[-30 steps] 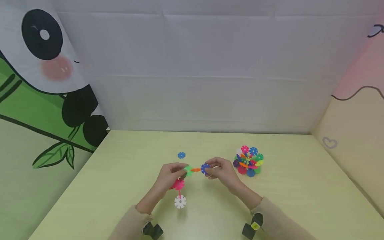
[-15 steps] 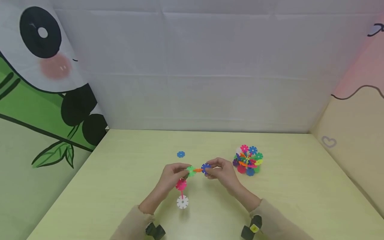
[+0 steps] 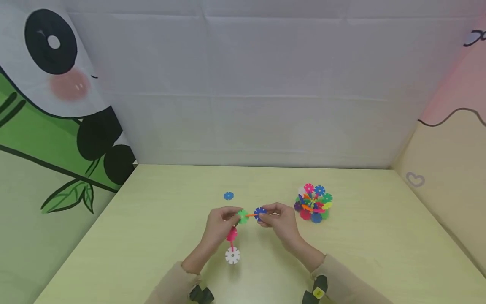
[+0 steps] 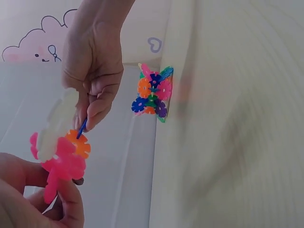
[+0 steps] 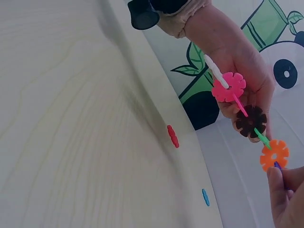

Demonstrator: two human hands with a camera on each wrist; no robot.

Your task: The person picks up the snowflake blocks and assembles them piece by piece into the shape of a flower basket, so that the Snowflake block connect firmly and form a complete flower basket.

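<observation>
Between both hands hangs a chain of notched plastic snowflake discs. My left hand (image 3: pixel 218 228) pinches it near the green disc (image 3: pixel 243 216) and the black disc (image 5: pixel 251 121). From there a pink disc (image 3: pixel 232 234) and a white disc (image 3: pixel 233 256) dangle below, joined by another pink disc seen edge-on. An orange disc (image 5: pixel 274 155) links the green one to a dark blue disc (image 3: pixel 260 214). Thumb and fingers of my right hand (image 3: pixel 282 221) pinch that blue disc. How deep the blue slot sits in the orange is partly covered by the fingers.
A ball-like cluster of many-coloured joined discs (image 3: pixel 313 203) stands on the table (image 3: pixel 372 253), right of the hands. One loose blue disc (image 3: pixel 228 196) lies behind them. A red disc (image 5: pixel 173 136) lies flat near the left hand. A pale wall (image 3: pixel 243 84) closes the back.
My left hand has shifted slightly right, bringing the white and pink discs along. The orange disc now appears thinner, more edge-on. My right hand keeps its pinch on the blue disc.
</observation>
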